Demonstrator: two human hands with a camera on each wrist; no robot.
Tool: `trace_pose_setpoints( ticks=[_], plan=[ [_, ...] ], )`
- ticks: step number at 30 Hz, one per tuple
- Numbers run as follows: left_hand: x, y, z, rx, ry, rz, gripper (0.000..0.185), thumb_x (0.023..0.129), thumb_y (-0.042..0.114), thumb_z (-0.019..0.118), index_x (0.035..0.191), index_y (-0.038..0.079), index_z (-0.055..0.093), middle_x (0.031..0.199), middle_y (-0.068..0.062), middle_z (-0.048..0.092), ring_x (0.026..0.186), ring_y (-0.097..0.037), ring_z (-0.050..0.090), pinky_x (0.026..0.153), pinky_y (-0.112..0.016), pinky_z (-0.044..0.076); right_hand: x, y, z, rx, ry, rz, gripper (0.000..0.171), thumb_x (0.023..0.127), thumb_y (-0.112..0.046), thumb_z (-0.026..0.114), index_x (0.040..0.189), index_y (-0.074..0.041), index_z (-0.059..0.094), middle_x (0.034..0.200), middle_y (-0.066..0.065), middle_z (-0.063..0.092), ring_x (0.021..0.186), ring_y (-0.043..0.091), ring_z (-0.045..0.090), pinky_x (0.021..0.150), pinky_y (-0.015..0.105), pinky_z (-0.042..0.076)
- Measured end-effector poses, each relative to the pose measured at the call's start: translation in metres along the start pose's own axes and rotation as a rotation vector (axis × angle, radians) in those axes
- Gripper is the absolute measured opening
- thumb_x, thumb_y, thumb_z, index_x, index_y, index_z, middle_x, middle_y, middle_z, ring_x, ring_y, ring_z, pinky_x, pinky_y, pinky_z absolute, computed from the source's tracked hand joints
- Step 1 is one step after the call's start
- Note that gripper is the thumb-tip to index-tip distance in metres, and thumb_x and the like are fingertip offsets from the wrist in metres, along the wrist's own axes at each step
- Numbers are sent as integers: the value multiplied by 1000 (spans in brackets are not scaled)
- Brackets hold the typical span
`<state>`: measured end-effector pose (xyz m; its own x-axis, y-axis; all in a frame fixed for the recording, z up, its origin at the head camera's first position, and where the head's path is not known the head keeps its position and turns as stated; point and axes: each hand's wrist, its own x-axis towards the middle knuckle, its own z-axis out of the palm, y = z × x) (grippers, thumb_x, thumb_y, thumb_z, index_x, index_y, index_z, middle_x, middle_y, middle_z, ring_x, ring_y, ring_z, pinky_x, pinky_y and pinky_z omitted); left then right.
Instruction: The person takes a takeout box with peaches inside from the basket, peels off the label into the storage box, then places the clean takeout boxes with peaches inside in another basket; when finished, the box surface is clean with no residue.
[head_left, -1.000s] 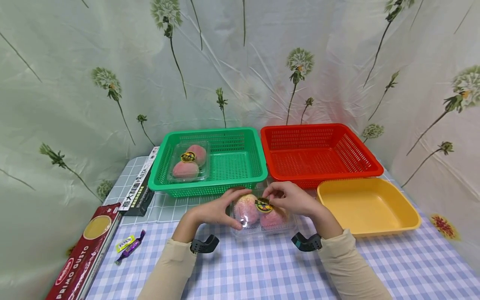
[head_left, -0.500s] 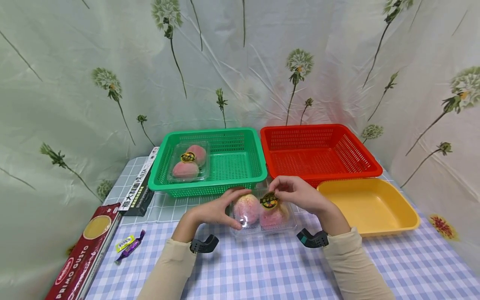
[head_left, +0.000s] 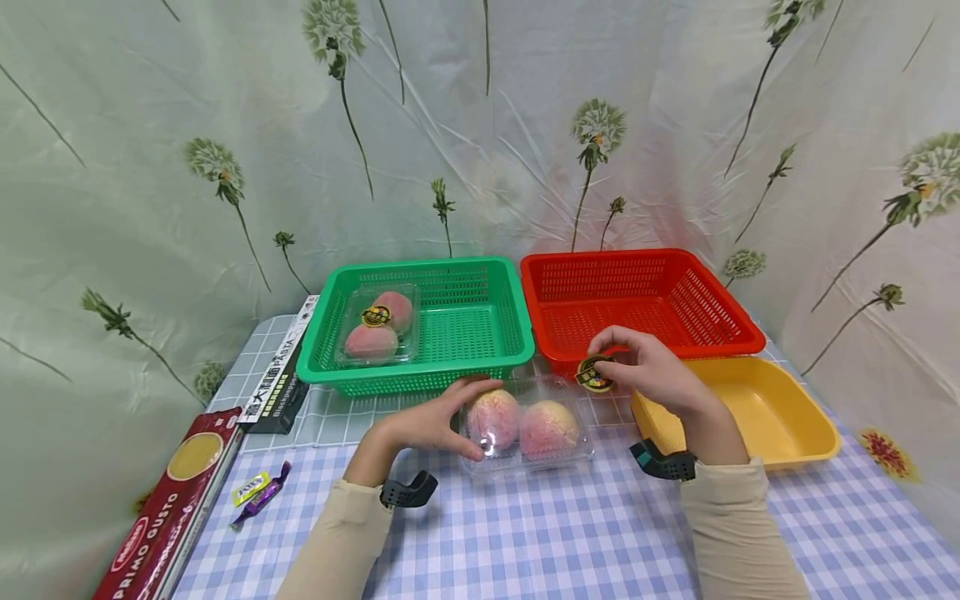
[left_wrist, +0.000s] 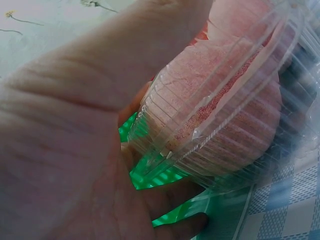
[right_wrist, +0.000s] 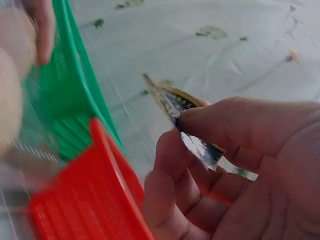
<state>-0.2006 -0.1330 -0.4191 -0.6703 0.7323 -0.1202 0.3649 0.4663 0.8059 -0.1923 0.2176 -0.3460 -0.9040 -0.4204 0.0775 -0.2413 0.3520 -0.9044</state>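
A clear plastic clamshell box (head_left: 579, 450) with two pink-and-yellow peaches (head_left: 549, 430) inside lies in front of the baskets. My left hand (head_left: 431, 423) holds its left end, thumb at the near side and fingers at the far side. In the left wrist view the ribbed wall of the box and a peach (left_wrist: 225, 95) show beyond the palm. My right hand (head_left: 660, 373) is up and to the right of the box, pinching a round black-and-gold sticker (head_left: 594, 375) between thumb and forefinger. In the right wrist view this sticker (right_wrist: 187, 120) is bent.
A green basket (head_left: 431, 375) behind holds another peach box (head_left: 375, 325) with its sticker on. Beside it stand a red basket (head_left: 645, 258) and a yellow tray (head_left: 750, 458). At left are pasta packs (head_left: 172, 508) and two small wrapped candies (head_left: 258, 496).
The sticker has come off the box lid, pinched in my right hand, which has moved right and away from the box. My left hand and the box have stayed in place.
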Motion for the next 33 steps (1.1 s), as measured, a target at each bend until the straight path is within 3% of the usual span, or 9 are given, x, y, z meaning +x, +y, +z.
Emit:
trace_pose_setpoints(
  ticks=[6,12,15,22,27,33],
  plan=[
    [0,0,0,3,1,-2,100,79,37,85,159,28,26,161,-8,21,140,-28,34,112,-55,36,-12,3,-24,-74,70,56,19,98,-10,62,112,3,58,100,19,64,74,21,64,62,30,56],
    [0,0,0,-2,3,-6,100,79,37,85,159,27,26,160,-8,21,140,-28,34,111,-55,36,-23,14,-45,-126,81,111,22,98,-9,61,117,1,57,98,21,66,71,23,64,57,29,54],
    [0,0,0,-3,4,-8,100,79,37,85,159,28,26,160,-8,21,140,-28,34,111,-55,36,-29,19,-54,-166,81,129,26,98,-9,61,122,0,57,105,21,64,76,21,65,59,30,56],
    [-1,0,0,-3,3,-11,99,79,37,85,159,28,26,161,-8,21,140,-28,34,111,-55,36,-42,31,-68,-205,23,107,29,98,-8,62,126,-1,59,121,22,61,81,17,64,61,32,56],
    [-1,1,0,-7,1,-8,99,79,37,85,159,27,26,161,-8,20,141,-28,33,112,-55,36,-46,39,-74,-209,-27,152,31,96,-7,64,126,0,59,118,24,61,75,22,65,64,32,57],
    [0,1,0,-7,1,-6,99,79,36,84,159,26,26,161,-9,21,140,-28,34,112,-54,36,-47,49,-78,-225,-97,220,37,94,-9,67,128,1,57,122,25,61,88,16,64,70,31,59]
  ],
)
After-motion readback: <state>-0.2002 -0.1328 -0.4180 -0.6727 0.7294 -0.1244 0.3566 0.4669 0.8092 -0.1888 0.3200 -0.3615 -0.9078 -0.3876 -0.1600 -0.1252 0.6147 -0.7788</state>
